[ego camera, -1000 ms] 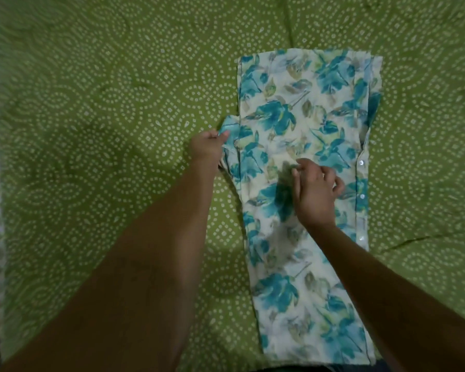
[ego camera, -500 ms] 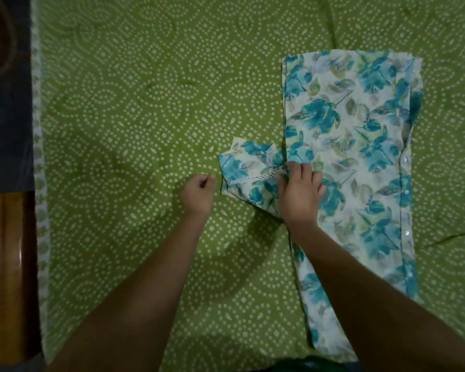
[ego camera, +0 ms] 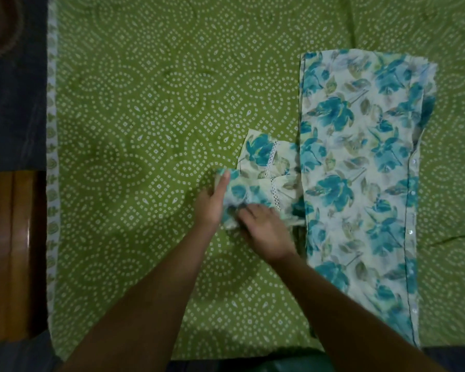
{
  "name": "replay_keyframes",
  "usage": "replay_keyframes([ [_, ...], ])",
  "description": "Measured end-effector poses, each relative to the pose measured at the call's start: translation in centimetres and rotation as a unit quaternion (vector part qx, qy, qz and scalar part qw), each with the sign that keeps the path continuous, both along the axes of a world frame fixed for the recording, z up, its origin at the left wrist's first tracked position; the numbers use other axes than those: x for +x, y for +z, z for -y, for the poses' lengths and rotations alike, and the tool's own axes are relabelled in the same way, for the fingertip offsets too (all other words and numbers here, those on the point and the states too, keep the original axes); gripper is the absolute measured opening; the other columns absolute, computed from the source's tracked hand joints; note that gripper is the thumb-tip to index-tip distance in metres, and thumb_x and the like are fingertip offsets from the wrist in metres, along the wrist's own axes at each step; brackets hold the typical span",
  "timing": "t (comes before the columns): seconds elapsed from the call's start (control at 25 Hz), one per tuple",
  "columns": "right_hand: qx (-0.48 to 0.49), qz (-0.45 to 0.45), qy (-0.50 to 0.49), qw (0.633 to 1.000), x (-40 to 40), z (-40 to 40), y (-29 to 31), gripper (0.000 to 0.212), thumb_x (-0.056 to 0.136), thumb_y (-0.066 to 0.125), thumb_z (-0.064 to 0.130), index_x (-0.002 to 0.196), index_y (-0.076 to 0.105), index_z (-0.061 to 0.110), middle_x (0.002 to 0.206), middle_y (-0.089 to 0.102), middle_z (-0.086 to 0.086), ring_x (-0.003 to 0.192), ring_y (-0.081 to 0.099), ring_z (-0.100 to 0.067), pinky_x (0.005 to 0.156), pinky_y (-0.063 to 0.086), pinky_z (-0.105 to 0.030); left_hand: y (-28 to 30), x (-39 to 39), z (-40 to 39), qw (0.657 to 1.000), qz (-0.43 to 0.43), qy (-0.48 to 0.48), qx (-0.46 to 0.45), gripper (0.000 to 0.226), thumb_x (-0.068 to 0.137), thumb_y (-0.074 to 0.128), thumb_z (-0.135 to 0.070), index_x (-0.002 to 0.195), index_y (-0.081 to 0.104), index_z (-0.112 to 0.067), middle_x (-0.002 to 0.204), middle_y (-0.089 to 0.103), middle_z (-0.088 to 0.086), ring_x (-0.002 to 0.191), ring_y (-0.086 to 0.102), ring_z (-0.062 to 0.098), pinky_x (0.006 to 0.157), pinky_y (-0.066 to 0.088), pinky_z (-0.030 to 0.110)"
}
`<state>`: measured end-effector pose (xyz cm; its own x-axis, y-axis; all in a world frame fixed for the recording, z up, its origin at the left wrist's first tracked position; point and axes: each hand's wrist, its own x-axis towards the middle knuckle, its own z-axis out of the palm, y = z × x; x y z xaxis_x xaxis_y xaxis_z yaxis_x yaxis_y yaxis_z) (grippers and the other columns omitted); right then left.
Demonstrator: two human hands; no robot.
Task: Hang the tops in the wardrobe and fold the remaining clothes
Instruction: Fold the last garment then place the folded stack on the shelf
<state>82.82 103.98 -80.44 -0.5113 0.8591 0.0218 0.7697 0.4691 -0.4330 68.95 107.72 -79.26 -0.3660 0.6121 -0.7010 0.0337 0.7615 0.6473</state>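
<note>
Floral top point(ego camera: 360, 183), centre-right on green bedsheet point(ego camera: 145, 130): sleeve point(ego camera: 263, 173) newly pulled out leftward, left hand point(ego camera: 212, 202) fingers gripping cuff, right hand point(ego camera: 263, 229) apparently pressing it—folding underway.

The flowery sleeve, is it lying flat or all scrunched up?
Scrunched up. The sleeve sticks out from the folded flowery top, bunched between the left hand and right hand.

Left hand point(ego camera: 212, 205) gripping, right hand point(ego camera: 263, 232) pressing flat, forearms converging
</note>
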Motion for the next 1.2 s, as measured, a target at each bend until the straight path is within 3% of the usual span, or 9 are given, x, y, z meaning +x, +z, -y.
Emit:
replay_keyframes([
  [0.44, -0.053, 0.041, 0.081, 0.994, -2.7, 3.3, -1.8, 0.054, 0.08, 0.048, 0.05, 0.119, 0.051, 0.012, 0.111, 0.058, -0.007, 0.096, 0.057, -0.024, 0.076, 0.049, -0.034, -2.1, -2.7, 4.7, 0.918, -0.346, -0.192, 0.029, 0.038, 0.1, 0.042, -0.032, 0.104, 0.059, 0.002, 0.092, 0.066, 0.027, 0.079, 0.063, 0.038, 0.065, 0.042, 0.035],
  [0.56, -0.071, 0.175, -0.009, 0.982, -2.2, 2.0, -0.9, 0.087, 0.076, 0.052, 0.062, 0.144, 0.034, 0.011, 0.133, 0.048, -0.009, 0.109, 0.045, -0.025, 0.086, 0.042, -0.039, -1.1, -2.7, 3.7, 0.966, -0.225, -0.102, 0.081, 0.032, 0.099, 0.048, -0.026, 0.104, 0.063, 0.002, 0.093, 0.068, 0.021, 0.07, 0.061, 0.021, 0.058, 0.039, 0.021],
  [0.68, -0.166, 0.054, -0.114, 0.978, -2.7, 0.1, 0.2, 0.071, 0.09, 0.051, 0.032, 0.152, 0.02, 0.017, 0.146, 0.04, -0.008, 0.129, 0.041, -0.025, 0.104, 0.033, -0.043, 0.1, -2.0, 1.2, 0.994, -0.056, -0.016, 0.089, 0.033, 0.1, 0.046, -0.028, 0.094, 0.065, -0.002, 0.086, 0.065, 0.012, 0.066, 0.057, 0.011, 0.055, 0.044, 0.015],
  [0.72, -0.253, -0.075, -0.182, 0.947, -2.6, -0.8, 1.4, 0.062, 0.094, 0.048, 0.023, 0.151, 0.025, 0.019, 0.142, 0.047, -0.006, 0.128, 0.044, -0.022, 0.107, 0.033, -0.04, 0.2, -1.9, 0.1, 0.994, -0.071, 0.008, 0.086, 0.037, 0.101, 0.042, -0.032, 0.092, 0.064, -0.004, 0.084, 0.064, 0.01, 0.069, 0.057, 0.015, 0.056, 0.044, 0.021],
  [0.8, -0.423, -0.351, -0.359, 0.755, -1.2, -2.6, 3.3, 0.04, 0.099, 0.044, 0.019, 0.138, 0.047, 0.016, 0.13, 0.058, -0.005, 0.121, 0.054, -0.022, 0.105, 0.041, -0.039, 0.3, -1.5, -2.2, 0.987, -0.146, 0.014, 0.063, 0.04, 0.102, 0.039, -0.036, 0.095, 0.064, -0.006, 0.086, 0.063, 0.008, 0.078, 0.057, 0.021, 0.059, 0.04, 0.023],
  [0.88, -0.46, -0.54, -0.421, 0.566, 1.5, -4.1, 4.4, 0.033, 0.1, 0.043, 0.028, 0.125, 0.057, 0.013, 0.124, 0.063, -0.009, 0.118, 0.058, -0.027, 0.102, 0.044, -0.041, -0.3, -0.6, -4.4, 0.969, -0.218, -0.108, 0.029, 0.033, 0.097, 0.051, -0.035, 0.103, 0.066, -0.006, 0.097, 0.067, 0.01, 0.088, 0.062, 0.025, 0.066, 0.041, 0.022],
  [0.96, -0.445, -0.641, -0.416, 0.468, 3.8, -5.1, 5.1, 0.043, 0.1, 0.041, 0.035, 0.132, 0.052, 0.009, 0.132, 0.058, -0.013, 0.124, 0.053, -0.028, 0.106, 0.04, -0.044, -1.3, 1.6, -6.5, 0.944, -0.223, -0.243, 0.011, 0.033, 0.089, 0.063, -0.037, 0.104, 0.066, -0.008, 0.103, 0.069, 0.01, 0.095, 0.064, 0.027, 0.072, 0.045, 0.027],
  [1.08, -0.401, -0.635, -0.472, 0.463, 5.0, -5.8, 5.8, 0.048, 0.098, 0.043, 0.039, 0.135, 0.051, 0.01, 0.133, 0.058, -0.012, 0.124, 0.054, -0.026, 0.107, 0.04, -0.042, -1.4, 5.4, -8.5, 0.922, -0.251, -0.295, -0.002, 0.037, 0.092, 0.056, -0.037, 0.111, 0.063, -0.006, 0.113, 0.066, 0.012, 0.102, 0.062, 0.03, 0.071, 0.042, 0.03],
  [1.2, -0.302, -0.524, -0.539, 0.586, 4.5, -4.9, 6.9, 0.048, 0.095, 0.048, 0.046, 0.135, 0.05, 0.019, 0.13, 0.054, 0.01, 0.114, 0.049, -0.002, 0.094, 0.04, -0.007, -0.6, 5.6, -7.4, 0.936, -0.281, -0.206, 0.046, 0.036, 0.101, 0.042, -0.033, 0.114, 0.059, -0.004, 0.113, 0.064, 0.016, 0.098, 0.061, 0.027, 0.071, 0.039, 0.028],
])
